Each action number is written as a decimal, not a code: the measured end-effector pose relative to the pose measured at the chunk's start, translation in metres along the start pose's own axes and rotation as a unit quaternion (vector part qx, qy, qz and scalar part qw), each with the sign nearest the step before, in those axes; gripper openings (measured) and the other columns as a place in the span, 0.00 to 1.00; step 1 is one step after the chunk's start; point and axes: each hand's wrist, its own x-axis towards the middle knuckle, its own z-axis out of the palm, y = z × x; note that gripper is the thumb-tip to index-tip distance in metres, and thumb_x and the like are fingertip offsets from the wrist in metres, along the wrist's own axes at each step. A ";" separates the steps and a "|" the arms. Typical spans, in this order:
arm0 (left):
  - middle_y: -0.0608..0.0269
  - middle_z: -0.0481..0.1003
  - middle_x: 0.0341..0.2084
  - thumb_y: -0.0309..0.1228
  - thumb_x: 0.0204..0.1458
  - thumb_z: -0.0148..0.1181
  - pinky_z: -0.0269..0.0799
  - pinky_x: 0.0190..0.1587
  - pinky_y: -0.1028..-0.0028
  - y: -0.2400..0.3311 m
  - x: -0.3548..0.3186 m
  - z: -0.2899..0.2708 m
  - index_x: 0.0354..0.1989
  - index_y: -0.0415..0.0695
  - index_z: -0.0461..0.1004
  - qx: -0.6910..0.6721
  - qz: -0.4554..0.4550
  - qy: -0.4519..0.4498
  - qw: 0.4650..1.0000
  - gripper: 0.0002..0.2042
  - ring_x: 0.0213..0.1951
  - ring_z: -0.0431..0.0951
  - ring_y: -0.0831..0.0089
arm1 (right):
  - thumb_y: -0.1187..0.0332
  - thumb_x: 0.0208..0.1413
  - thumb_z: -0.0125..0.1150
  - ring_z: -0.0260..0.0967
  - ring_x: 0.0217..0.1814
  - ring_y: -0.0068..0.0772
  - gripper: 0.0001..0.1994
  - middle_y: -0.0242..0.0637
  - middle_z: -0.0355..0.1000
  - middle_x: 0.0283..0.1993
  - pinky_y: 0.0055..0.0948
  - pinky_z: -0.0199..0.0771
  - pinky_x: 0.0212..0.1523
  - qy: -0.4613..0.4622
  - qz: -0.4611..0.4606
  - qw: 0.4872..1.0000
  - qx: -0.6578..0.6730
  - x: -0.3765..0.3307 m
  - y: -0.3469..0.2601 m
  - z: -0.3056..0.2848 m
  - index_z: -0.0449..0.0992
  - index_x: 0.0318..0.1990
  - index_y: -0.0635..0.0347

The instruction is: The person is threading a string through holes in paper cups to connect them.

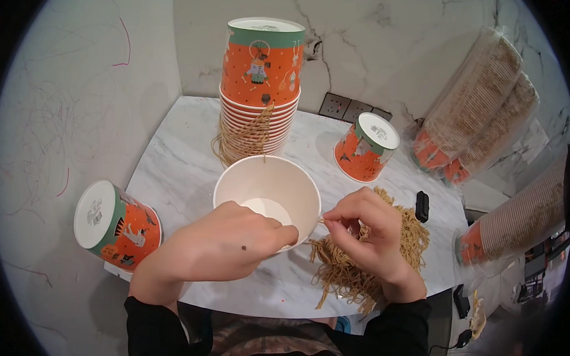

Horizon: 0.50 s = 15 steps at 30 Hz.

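Observation:
A large white paper cup stands in the middle of the table, its mouth tilted toward me. My left hand crosses over the near rim, its curled fingers inside by the right wall; what they pinch is hidden. Just outside the cup's right side, my right hand pinches a tan cord between thumb and fingers, close against the wall. Beneath and beside that hand lies a heap of tan cords.
Behind the cup rises a stack of orange and green cups, with cords draped over its rims. Single upturned cups sit at the left edge and back right. A small black object lies right. Bagged cup stacks stand beyond.

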 end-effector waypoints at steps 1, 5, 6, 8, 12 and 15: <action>0.57 0.81 0.35 0.26 0.48 0.64 0.76 0.36 0.59 0.001 0.002 0.001 0.48 0.46 0.76 -0.021 -0.013 0.030 0.999 0.16 0.36 0.82 0.53 | 0.83 0.48 0.66 0.67 0.28 0.17 0.09 0.33 0.74 0.34 0.18 0.64 0.27 0.000 -0.001 1.000 0.001 0.000 0.000 -0.001 0.82 0.37 0.63; 0.54 0.82 0.37 0.24 0.52 0.61 0.80 0.40 0.67 0.005 0.013 0.000 0.51 0.42 0.76 -0.183 -0.082 0.106 0.974 0.16 0.37 0.84 0.59 | 0.78 0.47 0.70 0.75 0.30 0.26 0.10 0.33 0.75 0.35 0.24 0.73 0.27 -0.015 -0.030 0.998 -0.050 -0.005 -0.003 -0.002 0.82 0.39 0.59; 0.52 0.82 0.37 0.22 0.54 0.61 0.81 0.42 0.71 0.005 0.016 0.000 0.52 0.38 0.76 -0.218 -0.094 0.119 0.964 0.16 0.38 0.85 0.66 | 0.78 0.47 0.71 0.76 0.30 0.27 0.11 0.34 0.75 0.35 0.25 0.74 0.27 -0.021 -0.039 0.997 -0.057 -0.006 -0.003 -0.001 0.82 0.40 0.58; 0.54 0.82 0.37 0.21 0.54 0.61 0.81 0.40 0.73 0.003 0.021 0.002 0.50 0.34 0.76 -0.321 -0.119 0.149 0.928 0.14 0.37 0.83 0.72 | 0.77 0.47 0.71 0.76 0.28 0.30 0.11 0.34 0.74 0.34 0.27 0.74 0.27 -0.016 -0.058 0.995 -0.075 -0.005 -0.001 0.003 0.81 0.40 0.58; 0.62 0.80 0.38 0.21 0.55 0.65 0.80 0.39 0.77 0.001 0.027 0.001 0.50 0.34 0.77 -0.449 -0.178 0.133 0.865 0.14 0.39 0.81 0.79 | 0.77 0.48 0.71 0.75 0.27 0.31 0.10 0.34 0.72 0.32 0.28 0.74 0.25 0.010 -0.079 0.988 -0.135 -0.005 0.006 0.010 0.80 0.38 0.59; 0.64 0.80 0.38 0.21 0.55 0.66 0.78 0.41 0.79 -0.002 0.027 0.000 0.51 0.35 0.78 -0.463 -0.152 0.159 0.859 0.15 0.40 0.80 0.80 | 0.77 0.48 0.71 0.75 0.26 0.32 0.09 0.34 0.72 0.31 0.28 0.74 0.25 0.016 -0.081 0.988 -0.132 -0.005 0.008 0.014 0.79 0.37 0.59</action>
